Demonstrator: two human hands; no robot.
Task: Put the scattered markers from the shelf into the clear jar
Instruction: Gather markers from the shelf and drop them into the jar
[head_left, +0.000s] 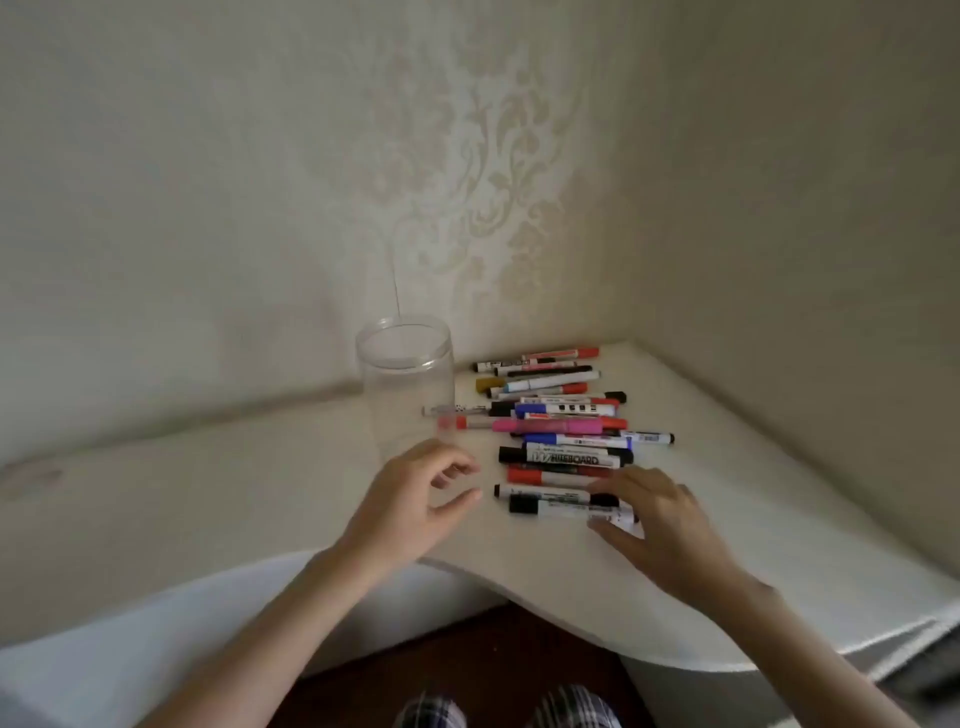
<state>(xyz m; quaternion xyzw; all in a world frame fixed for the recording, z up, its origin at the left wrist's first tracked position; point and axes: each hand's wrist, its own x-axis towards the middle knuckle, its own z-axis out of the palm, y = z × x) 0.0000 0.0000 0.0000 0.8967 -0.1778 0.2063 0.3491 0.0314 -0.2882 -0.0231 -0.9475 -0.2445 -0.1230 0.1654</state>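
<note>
- Right hand (655, 512): fingers spread, tips on nearest markers (563, 501) of the pile, gripping none.
- Left hand (415, 496): loosely curled, empty, just before clear jar (408, 384).
- Markers lie right of jar on shelf (727, 499).

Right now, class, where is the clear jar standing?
In the head view, the clear jar stands upright on the shelf by the wall, just left of the markers, beyond the left hand.
</note>
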